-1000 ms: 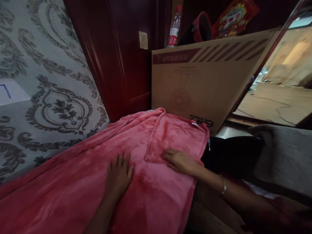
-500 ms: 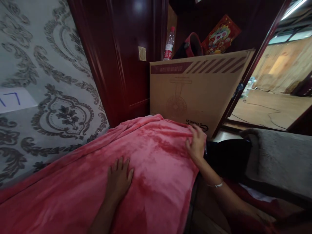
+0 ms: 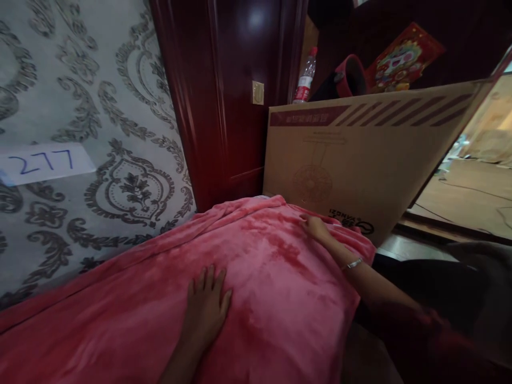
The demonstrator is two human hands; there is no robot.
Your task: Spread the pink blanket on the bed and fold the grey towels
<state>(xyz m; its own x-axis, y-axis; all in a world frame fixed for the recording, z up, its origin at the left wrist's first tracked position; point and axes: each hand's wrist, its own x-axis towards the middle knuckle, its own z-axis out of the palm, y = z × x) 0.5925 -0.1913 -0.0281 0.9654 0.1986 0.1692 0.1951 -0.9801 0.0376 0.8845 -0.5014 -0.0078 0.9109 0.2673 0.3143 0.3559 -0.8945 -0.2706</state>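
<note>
A pink plush blanket (image 3: pixel 276 288) is spread out before me, with soft creases and darker brushed patches. My left hand (image 3: pixel 206 306) lies flat on its middle, palm down, fingers spread. Farther off and to the right, my right hand (image 3: pixel 316 229) touches the blanket near its far edge. Its fingers are drawn together and look closed on the fabric, though their undersides are hidden. A bracelet (image 3: pixel 352 263) circles the right wrist.
Behind the blanket stands a large cardboard box (image 3: pixel 360 154), close to a dark red wood panel (image 3: pixel 224 106). A plastic bottle (image 3: pixel 306 77) and a red decoration (image 3: pixel 404 58) show above the box. Patterned wallpaper (image 3: pixel 136 181) with a numbered paper (image 3: pixel 48 162) is at left.
My right hand has gone from spread fingers at the blanket's right edge to closed fingers farther in. The left hand stays flat. The view has turned left.
</note>
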